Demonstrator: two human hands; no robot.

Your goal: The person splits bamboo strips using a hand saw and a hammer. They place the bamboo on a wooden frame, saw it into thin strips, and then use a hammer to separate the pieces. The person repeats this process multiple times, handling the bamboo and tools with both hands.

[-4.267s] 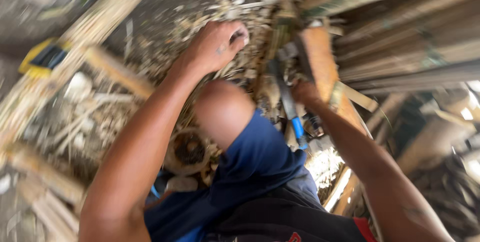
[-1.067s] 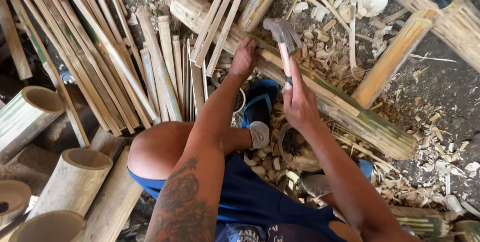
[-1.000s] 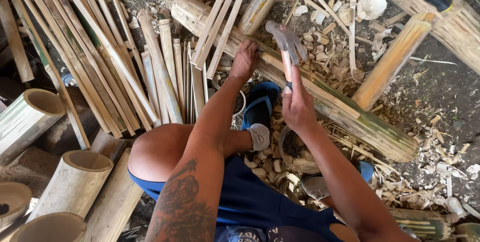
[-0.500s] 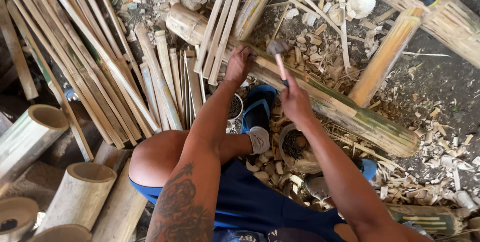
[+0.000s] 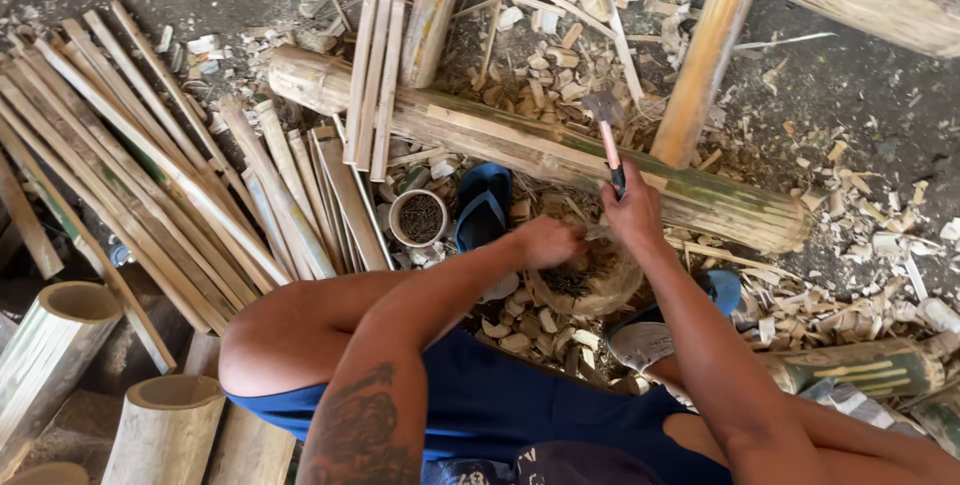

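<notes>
At the far left, cut bamboo stumps (image 5: pixel 60 345) are seen standing on the ground, and beside them a fan of split bamboo strips (image 5: pixel 150 175) is laid out. Further right, a small tin of nails (image 5: pixel 420 218) is set just beside a blue sandal (image 5: pixel 483 207), both lying close under the long bamboo pole (image 5: pixel 520 145) that runs across the ground.

The left hand (image 5: pixel 548 242) is lowered into a shallow round basket (image 5: pixel 590 290) near the knees; its fingers are curled as if something small were being picked up, though what is pinched cannot be told. The right hand (image 5: pixel 632 213) is closed in a firm grip around the handle of a hammer (image 5: pixel 606 125), whose head is held over the pole among the wood shavings (image 5: pixel 545 85).

For a good stroke, it is judged that the nail should be held upright and low on its shank, the hammer kept square to the pole, and the first taps made lightly so the round surface is not glanced off. The pole would best be kept steady against rolling.

At the right, a short bamboo stick (image 5: pixel 705 55) is leaned across the pole.
</notes>
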